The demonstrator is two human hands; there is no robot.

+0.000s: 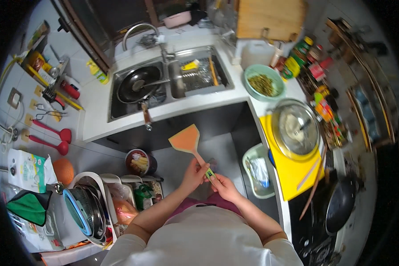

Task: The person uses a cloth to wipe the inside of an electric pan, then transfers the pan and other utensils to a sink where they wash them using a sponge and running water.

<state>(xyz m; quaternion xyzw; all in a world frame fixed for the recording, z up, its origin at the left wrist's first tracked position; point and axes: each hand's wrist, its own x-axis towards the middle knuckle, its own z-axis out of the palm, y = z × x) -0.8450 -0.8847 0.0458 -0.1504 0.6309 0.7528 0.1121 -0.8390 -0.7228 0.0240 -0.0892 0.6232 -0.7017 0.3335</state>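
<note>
I hold a wide orange spatula (pixel 187 139) in front of my body, its flat blade pointing up and away from me. My left hand (pixel 195 175) grips the middle of the handle. Around the greenish lower end, which bears a small dark marking, my right hand (pixel 225 188) is closed. The spatula is over the floor, short of the counter's front edge. Beyond it, a double steel sink (pixel 199 94) holds a black wok (pixel 128 84) with a metal ladle in the left basin. A yellow scraper-like item (pixel 190 65) lies in the right basin.
On the right counter, a glass bowl of pale dough or batter (pixel 279 143) stands on a yellow mat (pixel 287 181). Behind it is a green bowl of chopped greens (pixel 252 91). A waste bin (pixel 153 163) and a rack of colanders (pixel 98 179) stand to the left; a stove (pixel 314 229) is at right.
</note>
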